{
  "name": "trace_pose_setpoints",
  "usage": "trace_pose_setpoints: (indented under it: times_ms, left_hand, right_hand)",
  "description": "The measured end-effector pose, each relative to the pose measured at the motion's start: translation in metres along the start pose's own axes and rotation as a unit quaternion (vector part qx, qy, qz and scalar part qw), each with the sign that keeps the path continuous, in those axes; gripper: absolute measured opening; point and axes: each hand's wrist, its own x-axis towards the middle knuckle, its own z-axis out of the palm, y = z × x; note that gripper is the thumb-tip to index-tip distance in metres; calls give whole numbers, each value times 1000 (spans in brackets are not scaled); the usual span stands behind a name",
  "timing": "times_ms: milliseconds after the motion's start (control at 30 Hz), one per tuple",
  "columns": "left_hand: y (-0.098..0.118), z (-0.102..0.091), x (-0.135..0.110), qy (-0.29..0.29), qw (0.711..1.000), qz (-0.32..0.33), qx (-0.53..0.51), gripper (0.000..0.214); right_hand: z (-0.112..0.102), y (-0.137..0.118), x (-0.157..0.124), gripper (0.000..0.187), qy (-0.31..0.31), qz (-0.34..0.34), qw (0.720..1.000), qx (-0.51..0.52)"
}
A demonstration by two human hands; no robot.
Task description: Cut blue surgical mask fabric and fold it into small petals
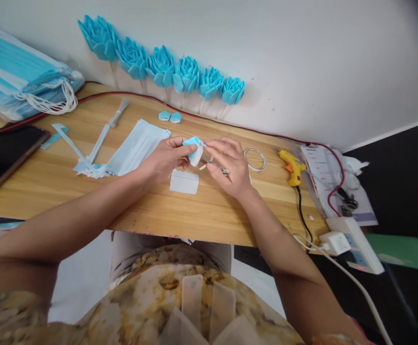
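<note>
Left hand pinching folded blue-and-white piece, right hand fingertips at its edge, grip unclear, white rectangle nearby.

No word, brand or number can be read. Print does show on the papers at the right end of the bench: short dark bars and rows of fine lines on white, too small and blurred to make out as letters or figures. A purple band runs along the lower edge of these papers, likewise without legible wording. On the white power strip near the bench's right corner, a small red light glows beside the blue panels; any lettering there is too blurred to tell.
</note>
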Motion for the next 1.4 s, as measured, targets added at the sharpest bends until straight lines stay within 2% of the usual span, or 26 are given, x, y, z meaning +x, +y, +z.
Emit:
trace_pose_setpoints:
  times_ms: [167, 300, 433, 567, 800, 900, 1000, 1100, 1233, 1400]
  left_hand:
    - [-1, -1, 0, -1, 1000, -2, 20, 24]
    - [-3, -3, 1, 6, 997, 16, 77, 24]
    - [-2, -2, -1, 5, 989, 35, 143, 22]
    - [3, 1, -4, 12, 986, 16, 164, 23]
    - [8, 4, -5, 4, 986, 2, 165, 24]
    - [6, 2, -4, 17, 986, -8, 163, 22]
    - [3, 1, -2, 20, 990, -19, 141, 22]
    - [1, -1, 0, 10, 994, -20, 107, 26]
    - [0, -2, 0, 7, 995, -18, 93, 29]
    - [0, -3, 0, 4, 997, -22, 70, 23]
  right_hand:
    - [-4, -3, 1, 41, -17, 32, 999, 25]
    - [-5, -7, 0, 44, -49, 85, 989, 110]
    - [-3, -8, -2, 48, -51, 116, 976, 179]
    - [-2, -7, -3, 50, -57, 134, 972, 184]
    - [-4, -8, 0, 48, -65, 91, 984, 140]
    - [-6, -8, 2, 45, -48, 62, 991, 112]
    - [-6, -8, 3, 44, -35, 22, 995, 87]
    - [-4, -6, 3, 45, -48, -3, 997, 58]
    - [-2, -3, 3, 46, -67, -16, 997, 37]
    - [-3, -2, 1, 45, -70, -13, 997, 30]
